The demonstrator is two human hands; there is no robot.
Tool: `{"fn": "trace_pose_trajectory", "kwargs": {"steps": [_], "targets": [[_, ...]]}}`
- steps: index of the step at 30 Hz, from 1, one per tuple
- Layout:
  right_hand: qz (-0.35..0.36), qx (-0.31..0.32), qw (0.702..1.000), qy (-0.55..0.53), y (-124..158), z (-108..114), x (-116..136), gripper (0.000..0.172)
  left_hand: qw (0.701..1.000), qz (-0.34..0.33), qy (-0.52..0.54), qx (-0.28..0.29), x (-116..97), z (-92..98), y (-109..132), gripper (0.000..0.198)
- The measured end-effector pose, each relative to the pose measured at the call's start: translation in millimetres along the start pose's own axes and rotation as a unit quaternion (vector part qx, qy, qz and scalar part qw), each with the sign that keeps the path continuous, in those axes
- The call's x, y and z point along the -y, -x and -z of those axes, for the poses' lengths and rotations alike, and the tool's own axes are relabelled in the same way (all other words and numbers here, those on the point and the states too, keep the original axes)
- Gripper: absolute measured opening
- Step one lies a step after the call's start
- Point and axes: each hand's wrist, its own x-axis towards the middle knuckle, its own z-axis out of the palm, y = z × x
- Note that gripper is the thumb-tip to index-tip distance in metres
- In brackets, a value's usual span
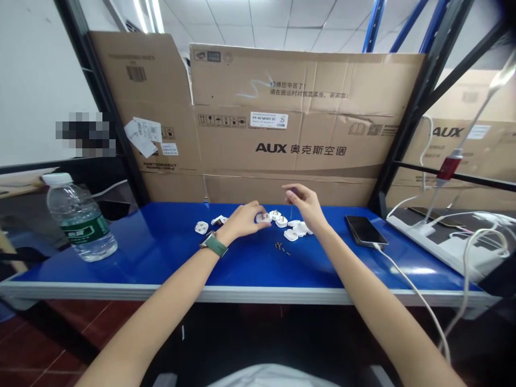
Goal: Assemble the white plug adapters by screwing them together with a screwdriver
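Though small, rounded white plastic plug (264, 217) tight in left hand (244, 219), slim dark-handled screwdriver (295, 191) in right hand (306, 204).

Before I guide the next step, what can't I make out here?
In the head view:
Held white plug: partly covered by the left hand.
Tool handle: mostly covered by the right hand.
Golden pieces: too small to tell their exact shape.
Bottle label: too blurred to read.

White wall (38, 70) upper left, fluorescent tubes (157, 16) in the tiled ceiling (271, 15) at top, red floor tiles (74, 346) lower left.
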Motion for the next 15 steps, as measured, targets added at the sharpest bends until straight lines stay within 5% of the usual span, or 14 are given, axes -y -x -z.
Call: {"fn": "trace_pose_trajectory", "kwargs": {"steps": [5,11,15], "targets": [[-0.055,0.049,0.979,-0.19,5.3,-11.4,2.8,0.045,0.991,-0.093,0.024,0.095,-6.1,-4.2,3.5,0.04],[-0.074,0.141,0.975,-0.152,11.4,-25.7,-2.3,0.033,0.992,-0.064,0.021,0.107,-5.4,-10.1,5.5,0.043],[-0.071,0.146,0.979,-0.125,13.1,-29.6,-6.7,0.025,0.99,-0.06,0.045,0.119,-2.8,-7.3,7.7,0.042]]}}
